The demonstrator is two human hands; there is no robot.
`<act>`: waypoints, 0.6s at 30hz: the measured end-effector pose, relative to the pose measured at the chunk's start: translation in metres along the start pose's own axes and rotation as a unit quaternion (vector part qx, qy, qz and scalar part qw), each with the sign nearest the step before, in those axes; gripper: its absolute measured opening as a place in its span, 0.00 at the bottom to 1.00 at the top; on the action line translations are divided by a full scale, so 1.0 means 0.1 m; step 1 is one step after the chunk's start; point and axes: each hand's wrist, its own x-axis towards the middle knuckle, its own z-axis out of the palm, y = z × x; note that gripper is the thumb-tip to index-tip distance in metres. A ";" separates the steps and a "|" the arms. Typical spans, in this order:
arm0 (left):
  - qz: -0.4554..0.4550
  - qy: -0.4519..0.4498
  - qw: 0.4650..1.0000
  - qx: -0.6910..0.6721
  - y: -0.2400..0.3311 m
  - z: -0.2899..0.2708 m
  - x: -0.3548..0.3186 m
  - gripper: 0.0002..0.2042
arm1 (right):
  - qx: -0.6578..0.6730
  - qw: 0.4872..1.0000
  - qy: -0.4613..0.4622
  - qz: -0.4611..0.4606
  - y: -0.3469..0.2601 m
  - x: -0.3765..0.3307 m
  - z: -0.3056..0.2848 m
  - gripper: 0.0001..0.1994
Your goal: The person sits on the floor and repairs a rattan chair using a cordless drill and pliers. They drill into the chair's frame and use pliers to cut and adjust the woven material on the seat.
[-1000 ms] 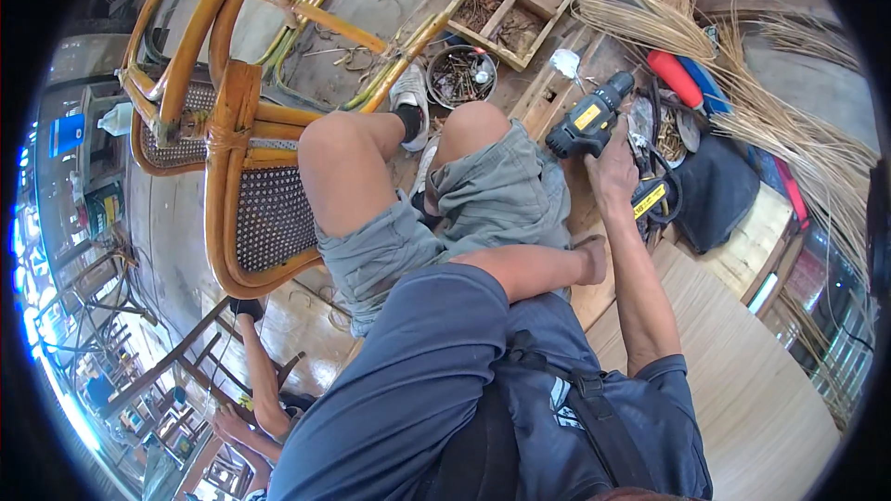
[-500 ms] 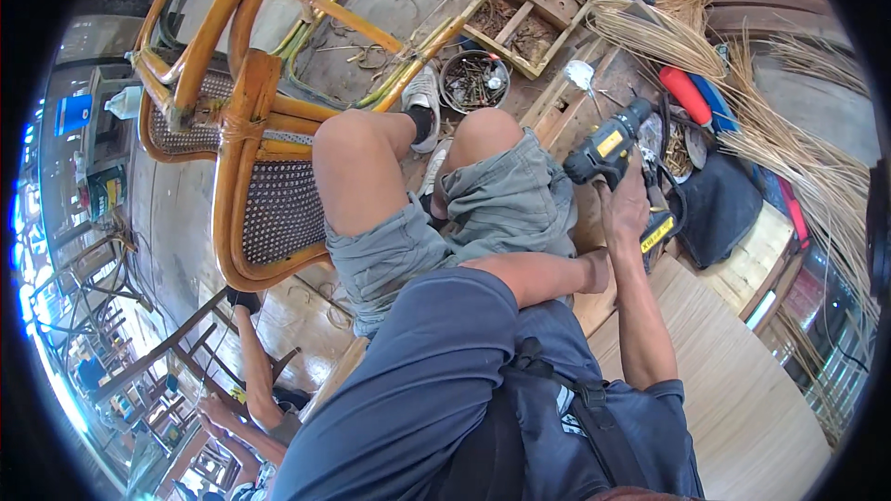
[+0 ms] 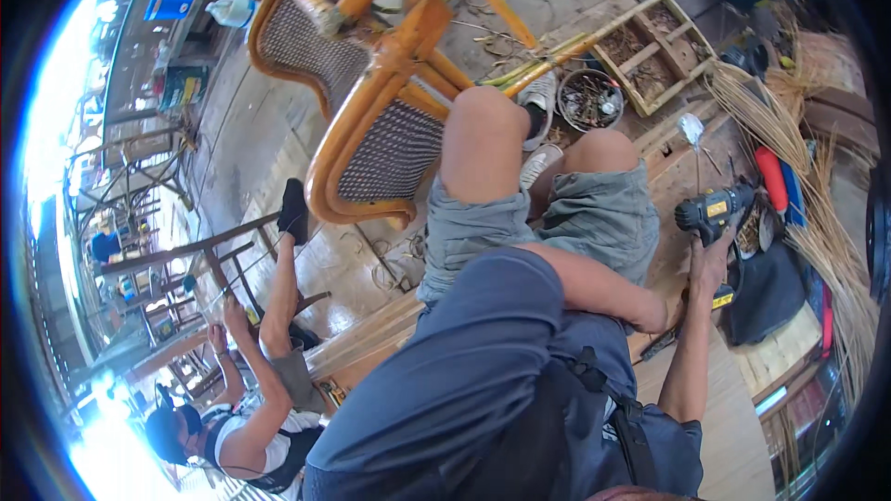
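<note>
My right hand (image 3: 710,258) grips the handle of a black and yellow cordless drill (image 3: 715,211), which it holds beside my right thigh, over the wooden bench (image 3: 715,427) I sit on. My left forearm lies across my lap, and my left hand (image 3: 652,315) rests low by my right hip; its fingers are partly hidden. My knees in grey shorts (image 3: 594,213) point toward a rattan chair (image 3: 385,102) with a woven cane back that lies tipped on the floor before me.
A partitioned wooden crate (image 3: 650,46) and a round bowl of small parts (image 3: 589,97) sit past my feet. Bundles of reed (image 3: 821,232), a red-handled tool (image 3: 770,176) and a black bag (image 3: 761,292) lie to the right. Another person (image 3: 251,408) sits lower left by wooden frames.
The view has swung, so the chair now sits higher and more central. My right hand has brought the drill down from near my knee to beside my thigh.
</note>
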 end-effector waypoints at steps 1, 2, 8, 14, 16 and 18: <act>-0.003 0.028 0.998 -0.053 0.02 -0.08 -0.20 0.11 | 0.020 1.000 -0.012 -0.010 -0.01 0.00 0.03 0.41; -0.009 0.058 0.993 -0.106 0.06 -0.16 -0.43 0.11 | 0.040 0.999 -0.027 -0.022 -0.05 0.00 0.07 0.42; -0.114 0.446 0.845 -0.272 0.11 -0.92 -2.53 0.13 | -0.035 0.997 -0.061 -0.016 0.08 0.06 0.28 0.41; -0.228 0.843 0.397 -0.282 0.49 -0.93 -4.07 0.07 | -0.038 0.999 -0.022 -0.016 0.04 0.11 0.23 0.41; -0.308 0.860 0.354 -0.200 0.40 -0.84 -4.37 0.04 | -0.051 0.998 -0.040 -0.021 0.01 0.07 0.26 0.42; -0.328 0.871 0.322 -0.174 0.29 -0.77 -4.51 0.04 | -0.056 0.997 -0.043 -0.037 0.11 0.09 0.32 0.42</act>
